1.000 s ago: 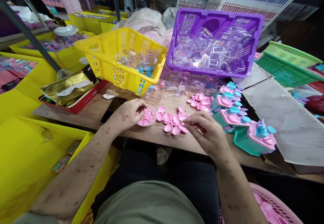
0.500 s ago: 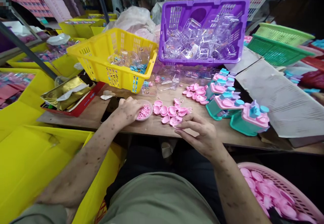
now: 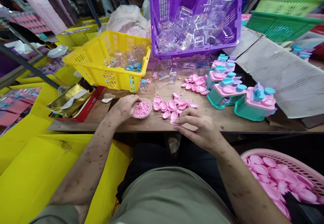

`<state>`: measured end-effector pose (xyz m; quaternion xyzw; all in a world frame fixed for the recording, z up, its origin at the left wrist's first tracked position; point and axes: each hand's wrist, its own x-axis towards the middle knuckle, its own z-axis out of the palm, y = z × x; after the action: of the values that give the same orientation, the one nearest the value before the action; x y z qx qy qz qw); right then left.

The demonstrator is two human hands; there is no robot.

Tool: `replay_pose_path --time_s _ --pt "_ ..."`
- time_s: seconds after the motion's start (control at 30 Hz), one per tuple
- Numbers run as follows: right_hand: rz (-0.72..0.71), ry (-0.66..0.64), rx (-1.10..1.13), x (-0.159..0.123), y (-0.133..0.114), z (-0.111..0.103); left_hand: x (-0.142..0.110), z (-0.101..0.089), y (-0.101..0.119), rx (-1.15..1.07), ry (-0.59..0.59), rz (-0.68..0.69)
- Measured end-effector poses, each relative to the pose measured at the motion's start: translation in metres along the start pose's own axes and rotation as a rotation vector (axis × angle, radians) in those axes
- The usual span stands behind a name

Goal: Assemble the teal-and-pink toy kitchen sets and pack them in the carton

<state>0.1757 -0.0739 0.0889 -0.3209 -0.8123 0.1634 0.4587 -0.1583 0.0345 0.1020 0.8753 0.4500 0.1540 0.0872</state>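
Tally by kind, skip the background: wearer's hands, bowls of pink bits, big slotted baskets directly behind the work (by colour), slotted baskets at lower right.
Hands: 2 (left hand, right hand)
Bowl of pink bits: 1
Yellow basket: 1
Purple basket: 1
Pink basket, lower right: 1
Total: 6

Oval pieces [image 3: 172, 105] are pink, the crate [image 3: 196, 51] purple.

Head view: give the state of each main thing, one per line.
Bowl: open, holding small pink bits
Left hand: at the bowl, grip unclear
Right hand: pinching a pink oval piece
Purple basket: tilted, holding clear plastic cases
Yellow basket: open, holding clear and blue pieces
Pink basket: open, holding pink pieces
Green baskets: stacked
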Motion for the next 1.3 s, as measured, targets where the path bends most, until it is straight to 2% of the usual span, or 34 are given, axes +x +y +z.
replay_pose_path --time_s 0.2,0.27,0.37,0.5,0.87,1.07,1.2,1.3 --pt "-0.017 0.024 0.053 -0.002 0.001 0.002 -0.004 0.000 0.004 0.070 -0.061 -0.062" --pt "0.002 0.018 0.056 -0.003 0.002 0.002 -0.004 -0.001 0.005 0.097 -0.050 -0.091" --pt "0.011 0.020 0.060 -0.005 0.004 0.002 -0.003 -0.001 0.006 0.098 -0.013 -0.065" --pt "-0.006 0.024 0.074 -0.008 0.004 0.003 -0.001 -0.001 0.005 0.012 0.032 -0.066" --pt "-0.027 0.038 0.089 -0.006 0.002 0.004 -0.004 -0.002 0.005 -0.056 0.026 -0.117" --pt "-0.023 0.022 0.090 -0.009 0.000 0.002 -0.003 -0.002 0.005 -0.023 0.036 -0.081" --pt "-0.016 -0.020 0.068 0.009 0.004 0.018 -0.004 -0.004 0.006 -0.052 0.011 0.038" --pt "-0.009 -0.189 0.055 0.038 0.011 0.046 -0.005 -0.005 0.010 -0.116 0.039 0.058"
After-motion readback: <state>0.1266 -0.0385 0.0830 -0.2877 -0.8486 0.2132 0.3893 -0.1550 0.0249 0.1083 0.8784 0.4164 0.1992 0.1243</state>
